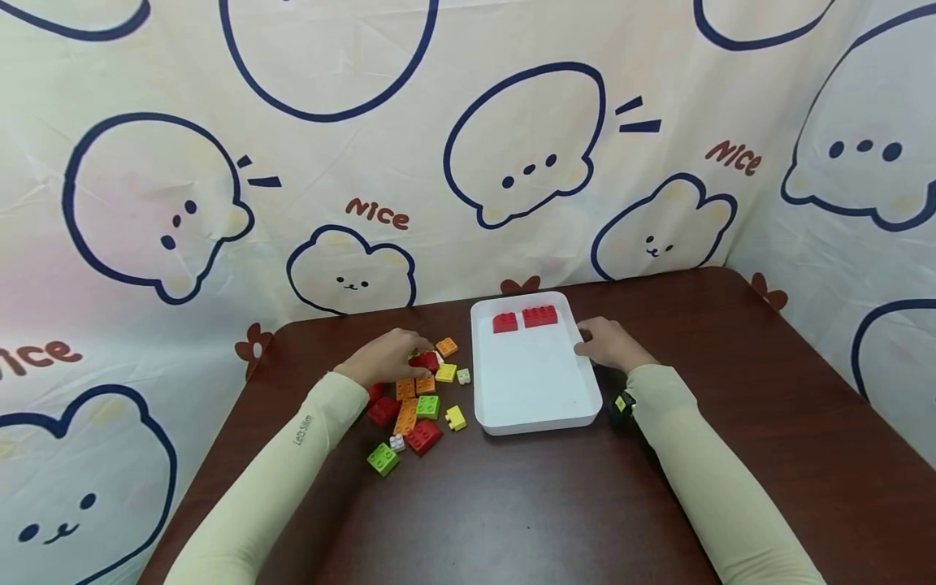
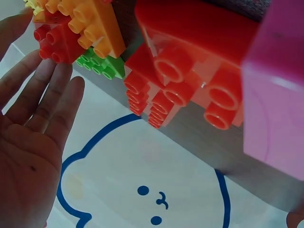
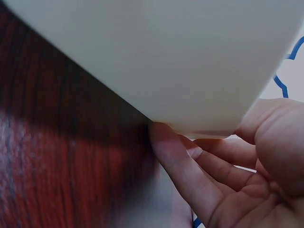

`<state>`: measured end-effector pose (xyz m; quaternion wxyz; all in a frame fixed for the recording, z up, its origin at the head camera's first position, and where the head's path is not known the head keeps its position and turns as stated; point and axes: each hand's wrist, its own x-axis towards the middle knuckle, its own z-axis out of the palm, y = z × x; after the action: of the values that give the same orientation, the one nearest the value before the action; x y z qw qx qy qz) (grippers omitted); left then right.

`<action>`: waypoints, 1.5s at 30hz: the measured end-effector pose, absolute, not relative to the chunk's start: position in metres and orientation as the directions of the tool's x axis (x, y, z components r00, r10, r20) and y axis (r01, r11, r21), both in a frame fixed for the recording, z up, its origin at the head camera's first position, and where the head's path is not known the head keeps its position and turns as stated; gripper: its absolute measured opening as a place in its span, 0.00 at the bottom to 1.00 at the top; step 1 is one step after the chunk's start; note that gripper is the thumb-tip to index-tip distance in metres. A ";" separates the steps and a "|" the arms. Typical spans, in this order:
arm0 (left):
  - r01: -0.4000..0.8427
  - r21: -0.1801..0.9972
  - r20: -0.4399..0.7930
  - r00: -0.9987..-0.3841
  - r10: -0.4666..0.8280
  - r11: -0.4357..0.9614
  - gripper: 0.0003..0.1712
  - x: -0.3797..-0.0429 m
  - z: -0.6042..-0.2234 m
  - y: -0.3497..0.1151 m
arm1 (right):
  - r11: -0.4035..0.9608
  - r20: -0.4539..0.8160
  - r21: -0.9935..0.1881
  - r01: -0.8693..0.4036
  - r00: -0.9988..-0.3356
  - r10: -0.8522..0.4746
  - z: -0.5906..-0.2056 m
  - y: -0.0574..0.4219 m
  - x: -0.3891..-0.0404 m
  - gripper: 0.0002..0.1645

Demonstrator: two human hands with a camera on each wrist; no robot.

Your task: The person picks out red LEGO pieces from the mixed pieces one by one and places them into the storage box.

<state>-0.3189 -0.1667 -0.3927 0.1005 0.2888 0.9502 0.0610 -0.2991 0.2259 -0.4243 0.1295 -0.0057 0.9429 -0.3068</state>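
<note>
My left hand (image 1: 391, 355) is over the far part of a loose pile of toy building bricks. Its thumb and index finger pinch a red brick (image 1: 426, 361), and its other fingers stretch out fairly straight in the left wrist view. Orange bricks (image 2: 97, 28) and a green brick (image 2: 102, 65) lie right by that red brick. My right hand (image 1: 613, 345) grips the right edge of a white tray (image 1: 537, 382), thumb and fingers around its rim in the right wrist view. Two red bricks (image 1: 539, 316) sit along the tray's far end.
Nearer along the pile are a lime brick (image 1: 383, 459), another red brick (image 1: 424, 437) and a yellow brick (image 1: 456, 418). A pink brick (image 2: 273, 95) shows close up under the left wrist. Behind the brown table (image 1: 512, 512) hangs a printed cloth (image 1: 439, 162).
</note>
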 end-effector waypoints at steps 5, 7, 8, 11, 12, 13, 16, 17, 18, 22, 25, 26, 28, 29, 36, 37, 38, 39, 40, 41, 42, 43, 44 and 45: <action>0.525 0.184 -0.162 -0.818 0.552 0.831 0.26 -0.320 -0.395 -0.167 | 0.809 -0.236 -0.584 0.065 -0.967 -0.093 -0.424 0.226 -0.298 0.35; 0.518 0.189 -0.167 -0.820 0.547 0.835 0.26 -0.320 -0.396 -0.167 | 0.808 -0.235 -0.585 0.064 -0.968 -0.094 -0.424 0.226 -0.298 0.34; 0.515 0.189 -0.170 -0.822 0.544 0.836 0.27 -0.320 -0.396 -0.167 | 0.808 -0.233 -0.586 0.061 -0.968 -0.096 -0.424 0.226 -0.298 0.34; 0.513 0.187 -0.172 -0.823 0.542 0.838 0.27 -0.321 -0.397 -0.167 | 0.809 -0.230 -0.586 0.057 -0.968 -0.098 -0.424 0.226 -0.298 0.34; 0.518 0.185 -0.173 -0.820 0.546 0.835 0.28 -0.321 -0.397 -0.167 | 0.809 -0.230 -0.585 0.057 -0.968 -0.098 -0.424 0.226 -0.298 0.33; 0.520 0.185 -0.172 -0.818 0.548 0.834 0.28 -0.321 -0.398 -0.167 | 0.808 -0.228 -0.586 0.055 -0.969 -0.099 -0.425 0.226 -0.298 0.33; 0.529 0.185 -0.169 -0.813 0.557 0.828 0.28 -0.322 -0.397 -0.167 | 0.806 -0.231 -0.589 0.060 -0.968 -0.097 -0.425 0.227 -0.299 0.34; 0.533 0.184 -0.169 -0.811 0.561 0.826 0.28 -0.322 -0.397 -0.167 | 0.806 -0.230 -0.590 0.060 -0.968 -0.096 -0.426 0.227 -0.299 0.34; 0.535 0.184 -0.169 -0.809 0.563 0.824 0.28 -0.322 -0.397 -0.167 | 0.804 -0.230 -0.591 0.060 -0.968 -0.096 -0.426 0.227 -0.299 0.34; 0.539 0.193 -0.168 -0.805 0.569 0.820 0.26 -0.322 -0.398 -0.168 | 0.801 -0.232 -0.596 0.061 -0.968 -0.098 -0.426 0.227 -0.298 0.34; 0.540 0.202 -0.164 -0.804 0.572 0.817 0.26 -0.322 -0.397 -0.168 | 0.800 -0.231 -0.597 0.061 -0.968 -0.098 -0.425 0.227 -0.297 0.34; 0.541 0.206 -0.161 -0.803 0.573 0.816 0.26 -0.322 -0.396 -0.168 | 0.801 -0.231 -0.596 0.061 -0.968 -0.098 -0.425 0.226 -0.296 0.34; 0.538 0.213 -0.157 -0.805 0.572 0.815 0.26 -0.322 -0.395 -0.168 | 0.801 -0.228 -0.596 0.060 -0.969 -0.097 -0.424 0.226 -0.296 0.34; 0.538 0.215 -0.156 -0.805 0.572 0.815 0.27 -0.323 -0.394 -0.168 | 0.802 -0.227 -0.595 0.059 -0.969 -0.097 -0.424 0.226 -0.296 0.34; 0.549 0.230 -0.151 -0.795 0.587 0.803 0.27 -0.326 -0.388 -0.162 | 0.806 -0.226 -0.589 0.053 -0.969 -0.101 -0.424 0.227 -0.297 0.34; 0.554 0.232 -0.147 -0.793 0.592 0.800 0.27 -0.326 -0.387 -0.161 | 0.807 -0.225 -0.589 0.052 -0.969 -0.101 -0.424 0.227 -0.297 0.34; 0.557 0.231 -0.142 -0.791 0.594 0.797 0.28 -0.326 -0.386 -0.160 | 0.807 -0.224 -0.588 0.052 -0.969 -0.101 -0.424 0.227 -0.297 0.34; 0.560 0.228 -0.139 -0.791 0.596 0.796 0.28 -0.326 -0.385 -0.159 | 0.807 -0.223 -0.589 0.051 -0.970 -0.101 -0.424 0.227 -0.297 0.34; 0.562 0.226 -0.136 -0.790 0.598 0.795 0.29 -0.326 -0.384 -0.157 | 0.806 -0.222 -0.590 0.052 -0.970 -0.100 -0.423 0.227 -0.297 0.34; 0.563 0.224 -0.134 -0.790 0.598 0.795 0.30 -0.326 -0.383 -0.156 | 0.805 -0.222 -0.591 0.053 -0.970 -0.099 -0.423 0.227 -0.296 0.34; 0.565 0.222 -0.132 -0.790 0.598 0.795 0.30 -0.326 -0.382 -0.155 | 0.803 -0.222 -0.594 0.055 -0.970 -0.098 -0.423 0.226 -0.296 0.34; 0.567 0.224 -0.130 -0.789 0.600 0.793 0.30 -0.326 -0.381 -0.153 | 0.802 -0.224 -0.594 0.058 -0.970 -0.096 -0.423 0.226 -0.296 0.34; 0.568 0.227 -0.127 -0.788 0.602 0.791 0.31 -0.326 -0.380 -0.152 | 0.801 -0.226 -0.596 0.060 -0.969 -0.095 -0.423 0.226 -0.296 0.34; 0.572 0.228 -0.124 -0.785 0.606 0.788 0.30 -0.327 -0.379 -0.150 | 0.800 -0.228 -0.597 0.061 -0.969 -0.095 -0.423 0.226 -0.296 0.34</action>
<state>-0.3267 -0.1502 -0.3791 0.0957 0.3133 0.9406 0.0892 -0.2957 0.2259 -0.4227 0.1241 -0.0090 0.9406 -0.3159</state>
